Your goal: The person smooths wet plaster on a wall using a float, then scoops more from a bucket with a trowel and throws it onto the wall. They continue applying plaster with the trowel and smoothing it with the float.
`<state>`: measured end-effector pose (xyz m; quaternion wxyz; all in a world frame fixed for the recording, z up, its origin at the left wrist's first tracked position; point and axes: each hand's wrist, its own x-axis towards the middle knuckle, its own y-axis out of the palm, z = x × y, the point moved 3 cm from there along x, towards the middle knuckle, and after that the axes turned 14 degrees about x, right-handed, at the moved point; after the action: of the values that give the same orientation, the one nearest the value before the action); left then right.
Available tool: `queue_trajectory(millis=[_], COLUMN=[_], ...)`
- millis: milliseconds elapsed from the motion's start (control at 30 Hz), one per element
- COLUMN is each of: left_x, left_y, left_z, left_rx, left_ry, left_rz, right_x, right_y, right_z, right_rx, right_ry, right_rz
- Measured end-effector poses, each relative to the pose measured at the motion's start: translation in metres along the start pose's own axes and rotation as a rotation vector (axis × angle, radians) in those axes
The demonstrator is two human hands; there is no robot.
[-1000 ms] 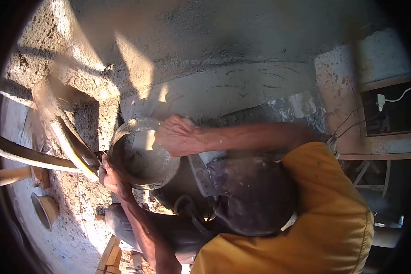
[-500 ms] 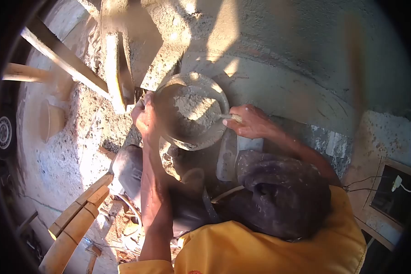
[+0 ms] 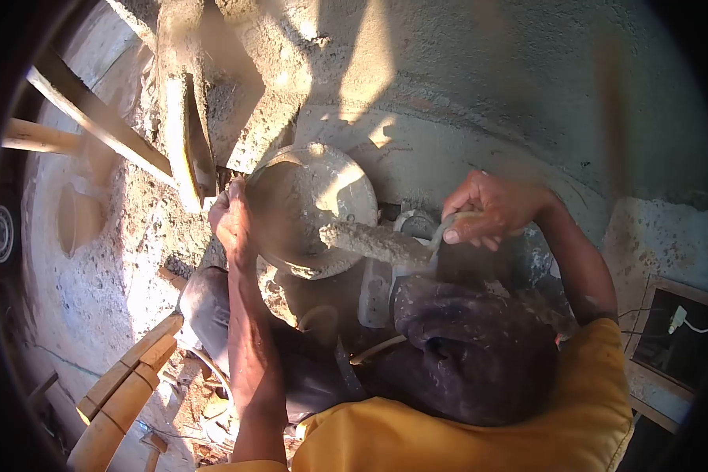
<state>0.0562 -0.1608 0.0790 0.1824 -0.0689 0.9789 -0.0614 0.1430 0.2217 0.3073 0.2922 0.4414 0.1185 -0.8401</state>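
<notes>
A round basin (image 3: 362,185) holding wet grey mortar (image 3: 303,208) is tilted in front of my knees. My left hand (image 3: 232,216) grips its left rim, the fingers closed over the edge. To the right of the basin, my right hand (image 3: 488,212) is wrapped round the handle of a trowel (image 3: 381,242). The trowel's blade is coated with mortar and points left, its tip over the basin's right side. Part of the handle is hidden by my fingers.
Wooden planks (image 3: 102,110) slant in at the upper left. Bamboo poles (image 3: 130,385) lie at the lower left. A plastered wall (image 3: 527,94) rises behind the basin. A wooden box with a white plug (image 3: 678,318) is at the right.
My right hand has moved right and lifted away from the basin's rim, and the trowel's mortar-covered blade now shows. In view, the basin and my left hand have shifted slightly left and down.
</notes>
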Motion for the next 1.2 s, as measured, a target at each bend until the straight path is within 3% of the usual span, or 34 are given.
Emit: queue_trajectory(millis=[100,167,200,267,300,333,400,433,567,633,700,767,833,967,1067,1200], left_x=[-0.019,-0.026,-0.024,-0.016,-0.022,-0.024,-0.018,-0.013,-0.014,-0.019,-0.021,-0.016,-0.015,-0.012,-0.017,-0.014], left_y=[0.007,0.011,0.011,0.002,0.003,0.007,0.013,0.014,0.009,0.008,0.009,0.007,0.003,0.003,0.005,0.006], left_z=[-0.025,-0.032,-0.033,-0.027,-0.030,-0.036,-0.029,-0.025,-0.028,-0.027,-0.027,-0.023,-0.017,-0.012,-0.022,-0.020], left_rx=[0.039,0.057,0.060,-0.007,0.044,0.086,0.079,0.091,0.127,0.085,0.067,0.101,0.109,0.136,0.050,0.063], left_ry=[0.120,0.089,0.074,-0.081,-0.006,0.081,0.013,-0.011,-0.058,-0.054,-0.007,-0.001,0.006,0.032,-0.016,-0.027], left_rz=[-0.023,-0.074,-0.107,-0.061,-0.058,-0.055,-0.085,-0.094,-0.076,-0.025,-0.021,-0.028,-0.052,-0.076,-0.039,-0.041], right_x=[0.030,0.020,-0.009,-0.072,-0.098,-0.102,-0.101,-0.083,0.036,0.102,0.165,0.185,0.184,0.146,0.108,0.059], right_y=[-0.068,-0.127,-0.134,-0.125,-0.111,-0.104,-0.088,-0.081,-0.018,0.019,0.053,0.056,0.051,0.047,0.052,0.047], right_z=[-0.040,-0.028,-0.015,0.041,0.054,0.056,0.071,0.070,0.027,0.003,-0.013,-0.026,-0.030,-0.038,-0.009,0.031], right_rx=[0.269,0.129,0.168,0.119,0.050,-0.060,-0.291,-0.369,-1.023,-1.158,-1.167,-0.961,-0.810,-0.500,-0.467,-0.545], right_ry=[-0.042,-0.169,-0.329,-0.536,-0.571,-0.529,-0.462,-0.305,-0.640,-0.449,-0.339,-0.469,-0.540,-0.428,-0.446,-0.403], right_rz=[-0.039,-0.552,-0.588,-0.703,-0.804,-0.825,-0.869,-0.814,-0.760,-0.633,-0.399,-0.425,-0.454,-0.388,-0.477,-0.436])
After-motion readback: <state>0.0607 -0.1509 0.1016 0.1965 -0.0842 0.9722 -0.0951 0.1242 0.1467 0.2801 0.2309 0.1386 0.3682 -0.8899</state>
